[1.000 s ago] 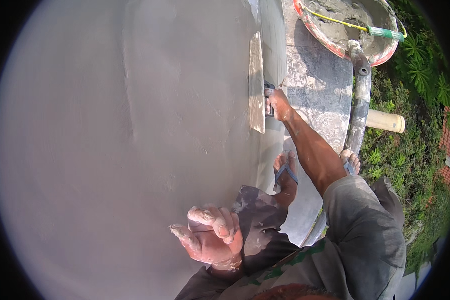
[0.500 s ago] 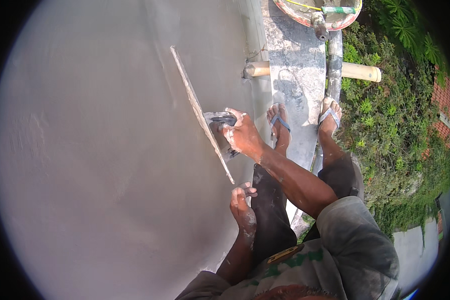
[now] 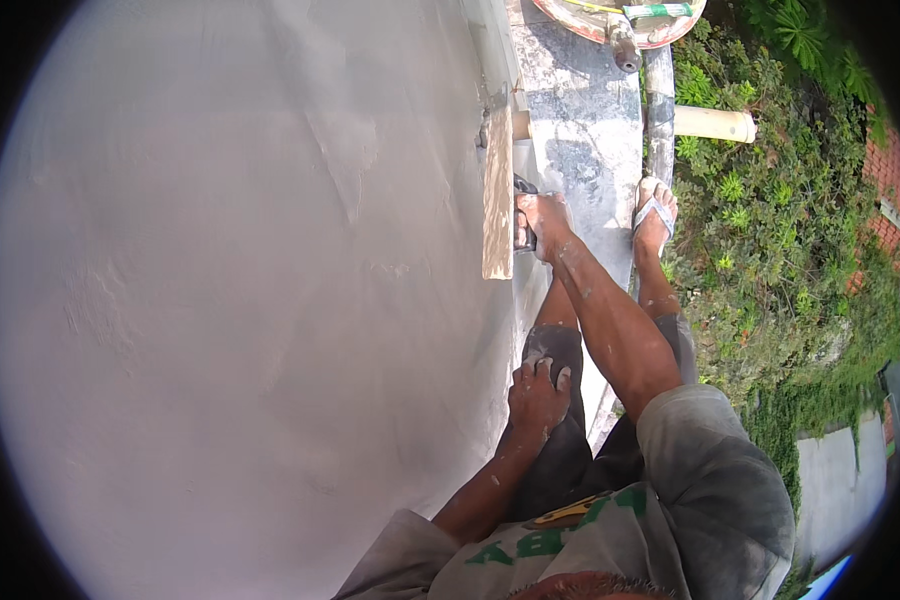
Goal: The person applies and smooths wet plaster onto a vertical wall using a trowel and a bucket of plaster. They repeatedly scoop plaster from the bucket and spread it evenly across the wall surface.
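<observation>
My right hand (image 3: 545, 225), wrapped round the handle (image 3: 524, 186), has drawn the float (image 3: 497, 205) rightward, just left of my knuckles; work now seems nearer the edge of the wall (image 3: 260, 290). Below, my loose left hand (image 3: 540, 400) has reached my leg (image 3: 556, 346).

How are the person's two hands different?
The right hand grips a long, flat tool, while the left hand holds no tool and rests on a dark trouser leg. The right hand is higher in the picture; the left hand is lower. Both have pale smears on them.
</observation>
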Motion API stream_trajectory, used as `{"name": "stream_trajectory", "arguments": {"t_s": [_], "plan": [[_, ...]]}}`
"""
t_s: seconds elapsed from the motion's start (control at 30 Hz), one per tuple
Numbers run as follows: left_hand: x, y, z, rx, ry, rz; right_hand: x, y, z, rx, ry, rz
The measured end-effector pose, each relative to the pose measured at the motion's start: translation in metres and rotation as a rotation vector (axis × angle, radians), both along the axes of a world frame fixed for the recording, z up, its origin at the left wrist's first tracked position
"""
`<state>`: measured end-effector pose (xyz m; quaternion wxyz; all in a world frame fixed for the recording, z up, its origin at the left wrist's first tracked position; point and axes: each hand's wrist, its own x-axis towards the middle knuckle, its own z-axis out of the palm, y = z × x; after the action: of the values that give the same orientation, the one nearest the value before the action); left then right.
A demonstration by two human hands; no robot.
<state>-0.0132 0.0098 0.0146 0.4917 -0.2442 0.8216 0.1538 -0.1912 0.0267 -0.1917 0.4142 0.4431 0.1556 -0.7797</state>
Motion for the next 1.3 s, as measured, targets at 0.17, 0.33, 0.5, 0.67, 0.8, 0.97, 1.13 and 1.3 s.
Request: {"name": "stream_trajectory", "arguments": {"t_s": [0.17,0.33,0.5,0.67,0.8,0.97,1.13,1.3], "plan": [[-0.006,-0.007,-0.006,-0.001,-0.054,0.016,-0.033,-0.046,-0.039,0.168,-0.066,0.213],[-0.018,-0.012,-0.008,-0.020,-0.066,0.023,-0.062,-0.075,-0.048,0.343,-0.038,0.400],[-0.014,-0.008,-0.009,-0.030,-0.038,-0.014,-0.068,-0.075,0.020,0.334,0.039,0.395],[-0.011,-0.011,-0.013,0.059,-0.135,-0.020,-0.044,-0.051,0.122,0.291,0.135,0.418],[-0.017,-0.015,-0.014,0.059,-0.128,-0.008,-0.003,-0.023,0.070,0.202,0.033,0.239],[-0.034,-0.014,-0.012,0.002,-0.138,0.064,0.031,-0.021,-0.038,0.415,-0.145,-0.098],[-0.033,-0.023,-0.012,-0.014,-0.096,0.153,-0.020,-0.047,-0.119,0.456,0.060,0.415],[-0.038,-0.030,-0.015,0.000,-0.076,0.165,-0.072,-0.051,-0.184,0.454,0.356,0.363]]}}
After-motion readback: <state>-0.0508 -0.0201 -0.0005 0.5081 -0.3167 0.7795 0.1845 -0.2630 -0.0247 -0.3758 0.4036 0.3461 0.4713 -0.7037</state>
